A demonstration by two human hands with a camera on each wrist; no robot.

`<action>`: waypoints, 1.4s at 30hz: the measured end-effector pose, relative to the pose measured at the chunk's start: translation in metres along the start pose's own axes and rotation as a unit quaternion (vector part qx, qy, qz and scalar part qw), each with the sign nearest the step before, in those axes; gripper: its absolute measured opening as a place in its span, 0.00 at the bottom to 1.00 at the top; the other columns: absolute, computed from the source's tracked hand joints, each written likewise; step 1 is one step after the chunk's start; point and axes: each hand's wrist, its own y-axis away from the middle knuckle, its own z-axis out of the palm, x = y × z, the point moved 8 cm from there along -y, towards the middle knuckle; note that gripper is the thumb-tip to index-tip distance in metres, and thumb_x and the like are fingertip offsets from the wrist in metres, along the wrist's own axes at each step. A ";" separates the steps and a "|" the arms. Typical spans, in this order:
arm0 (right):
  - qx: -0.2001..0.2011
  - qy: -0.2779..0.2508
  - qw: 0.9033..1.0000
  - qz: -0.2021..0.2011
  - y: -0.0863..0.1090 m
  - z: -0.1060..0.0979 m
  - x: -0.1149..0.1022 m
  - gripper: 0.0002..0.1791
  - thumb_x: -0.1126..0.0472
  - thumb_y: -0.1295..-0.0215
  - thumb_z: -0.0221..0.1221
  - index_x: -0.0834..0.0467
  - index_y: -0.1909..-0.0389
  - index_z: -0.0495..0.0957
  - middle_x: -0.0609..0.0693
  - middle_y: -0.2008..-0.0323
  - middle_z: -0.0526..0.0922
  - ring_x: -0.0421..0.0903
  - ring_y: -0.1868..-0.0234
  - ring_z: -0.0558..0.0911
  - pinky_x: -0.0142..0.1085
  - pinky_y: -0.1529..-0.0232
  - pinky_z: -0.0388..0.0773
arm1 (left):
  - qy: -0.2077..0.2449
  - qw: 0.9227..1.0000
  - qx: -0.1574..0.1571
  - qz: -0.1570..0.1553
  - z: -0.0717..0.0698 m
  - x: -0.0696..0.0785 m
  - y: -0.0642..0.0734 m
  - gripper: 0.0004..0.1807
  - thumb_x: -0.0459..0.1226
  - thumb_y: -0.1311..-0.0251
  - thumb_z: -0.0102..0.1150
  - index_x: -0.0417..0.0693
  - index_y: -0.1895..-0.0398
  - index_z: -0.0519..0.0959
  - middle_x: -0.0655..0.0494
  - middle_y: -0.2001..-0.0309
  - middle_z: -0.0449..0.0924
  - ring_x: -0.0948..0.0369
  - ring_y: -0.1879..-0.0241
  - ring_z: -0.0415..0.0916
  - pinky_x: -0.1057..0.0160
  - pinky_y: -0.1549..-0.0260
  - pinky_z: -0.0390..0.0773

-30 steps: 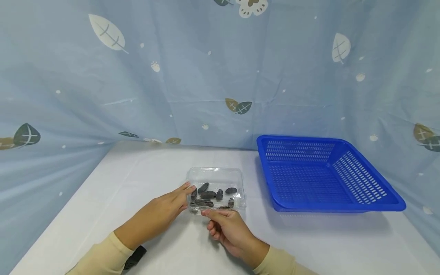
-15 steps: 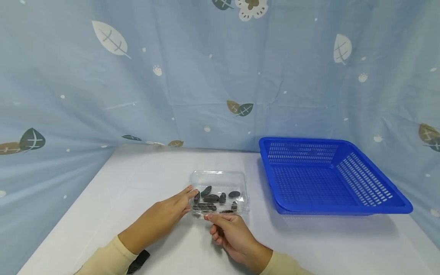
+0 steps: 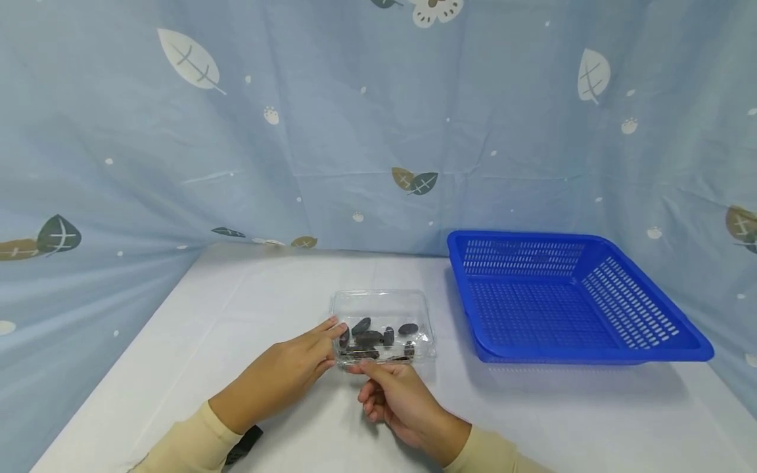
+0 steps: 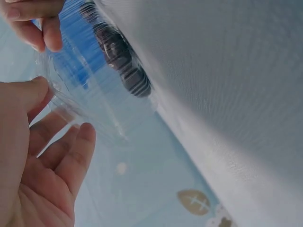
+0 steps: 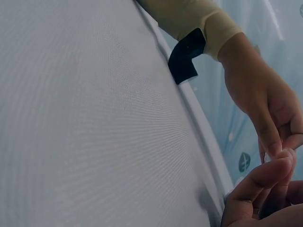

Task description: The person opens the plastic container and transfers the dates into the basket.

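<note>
Two hands [image 3: 286, 374] [image 3: 405, 404] on one box [image 3: 387, 309]; one basket [image 3: 538, 315]

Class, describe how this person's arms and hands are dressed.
The left sleeve and right sleeve are plain cream, ending at the wrists. The left hand and right hand wear no gloves. A black, angular piece shows beneath the left sleeve's end.

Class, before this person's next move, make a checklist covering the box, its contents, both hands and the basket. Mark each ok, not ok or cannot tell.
1. Clear box on the table: ok.
2. Dark oval pieces inside the box: ok.
3. Left hand touching the box's left side: ok.
4. Right hand at its front edge: ok.
5. Box fastened closed: cannot tell; clear edges blend together.
6. Blue basket apart from the box: ok.
</note>
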 end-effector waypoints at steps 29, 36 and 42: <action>-0.022 0.005 1.000 -0.001 0.003 0.001 -0.004 0.23 0.52 0.32 0.60 0.69 0.48 0.82 0.40 0.85 0.76 0.33 0.83 0.70 0.20 0.82 0.67 | 0.104 0.994 -0.035 -0.014 -0.002 -0.006 -0.002 0.08 0.36 0.35 0.63 0.57 0.67 0.73 0.55 0.32 0.74 0.55 0.32 0.71 0.52 0.41 0.79; -0.021 0.002 1.000 0.005 0.004 0.001 -0.002 0.23 0.53 0.31 0.60 0.69 0.49 0.82 0.39 0.85 0.76 0.33 0.84 0.70 0.21 0.82 0.67 | 0.107 0.993 -0.044 -0.021 0.002 -0.005 0.000 0.16 0.33 0.34 0.62 0.44 0.44 0.77 0.49 0.35 0.76 0.54 0.36 0.76 0.60 0.50 0.83; -0.021 0.002 1.000 -0.003 0.003 0.001 -0.004 0.25 0.52 0.31 0.60 0.72 0.47 0.80 0.39 0.86 0.76 0.33 0.84 0.70 0.21 0.82 0.66 | 0.098 0.993 -0.058 -0.038 0.005 -0.006 0.001 0.29 0.32 0.33 0.61 0.42 0.30 0.68 0.42 0.32 0.72 0.62 0.51 0.83 0.63 0.52 0.84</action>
